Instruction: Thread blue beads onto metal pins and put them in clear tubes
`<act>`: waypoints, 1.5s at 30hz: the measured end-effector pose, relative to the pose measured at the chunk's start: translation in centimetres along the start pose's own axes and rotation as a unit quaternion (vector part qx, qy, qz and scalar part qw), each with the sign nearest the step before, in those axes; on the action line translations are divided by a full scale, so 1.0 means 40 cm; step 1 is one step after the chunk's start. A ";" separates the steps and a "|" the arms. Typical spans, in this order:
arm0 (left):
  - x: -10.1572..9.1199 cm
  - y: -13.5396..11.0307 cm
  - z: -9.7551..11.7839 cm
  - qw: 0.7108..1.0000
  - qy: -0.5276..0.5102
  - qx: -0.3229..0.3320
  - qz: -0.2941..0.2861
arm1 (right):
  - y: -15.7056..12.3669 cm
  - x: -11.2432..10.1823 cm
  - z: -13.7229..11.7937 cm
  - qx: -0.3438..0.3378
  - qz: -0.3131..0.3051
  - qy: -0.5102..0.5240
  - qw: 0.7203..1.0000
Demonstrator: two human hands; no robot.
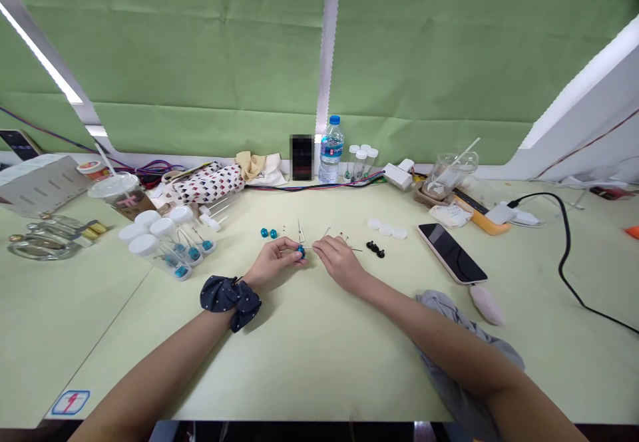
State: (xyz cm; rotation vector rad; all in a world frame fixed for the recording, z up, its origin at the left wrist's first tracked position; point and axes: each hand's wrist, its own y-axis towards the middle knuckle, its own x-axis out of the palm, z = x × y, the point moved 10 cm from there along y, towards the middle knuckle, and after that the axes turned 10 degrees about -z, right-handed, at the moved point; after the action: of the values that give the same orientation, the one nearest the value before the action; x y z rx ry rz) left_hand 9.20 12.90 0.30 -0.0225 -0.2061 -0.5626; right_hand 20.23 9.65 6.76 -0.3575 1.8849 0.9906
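Note:
My left hand (274, 260) pinches a small blue bead (301, 251) at its fingertips, just above the pale green table (309, 349). A dark dotted scrunchie (230, 300) sits on that wrist. My right hand (337, 260) is closed in a pinch on a thin metal pin (352, 249) whose end points at the bead. Two more blue beads (268, 233) lie on the table just behind my left hand. Loose pins (301, 230) lie behind both hands, and small black pieces (375, 249) lie right of my right hand.
Clear tubes with white caps (164, 242) holding blue beads lie at the left. Three white caps (386, 229), a phone (451, 252), a black cable (566, 255), a water bottle (331, 150), a lidded drink cup (120, 194) and grey cloth (449, 355) surround the hands.

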 end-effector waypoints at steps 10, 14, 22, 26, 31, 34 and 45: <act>-0.002 0.002 -0.001 1.000 0.002 0.000 0.000 | -0.004 0.014 0.006 0.003 -0.010 -0.017 1.000; 0.001 0.002 0.000 1.000 -0.003 0.000 0.000 | -0.007 0.017 0.002 -0.010 -0.012 -0.039 0.999; 0.003 -0.002 0.003 1.000 -0.009 -0.008 0.009 | -0.011 0.016 -0.005 -0.037 -0.011 -0.060 0.997; 0.005 -0.003 0.004 1.000 -0.011 -0.011 0.009 | -0.011 0.011 -0.008 -0.046 0.002 -0.065 0.997; 0.003 -0.002 0.002 1.000 -0.010 -0.012 0.011 | -0.013 0.011 -0.010 -0.053 0.009 -0.073 0.996; 0.001 -0.002 -0.001 1.000 -0.006 -0.013 0.009 | -0.013 0.012 -0.005 -0.048 0.010 -0.066 0.997; -0.005 -0.002 -0.006 1.000 0.011 -0.008 0.008 | 0.007 0.001 0.021 0.028 -0.014 0.107 0.994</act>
State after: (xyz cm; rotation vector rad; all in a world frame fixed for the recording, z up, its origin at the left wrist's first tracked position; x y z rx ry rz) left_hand 9.02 12.94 0.03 -0.0327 -0.1795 -0.5474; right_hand 20.56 10.47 6.69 -0.4708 2.0902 0.9070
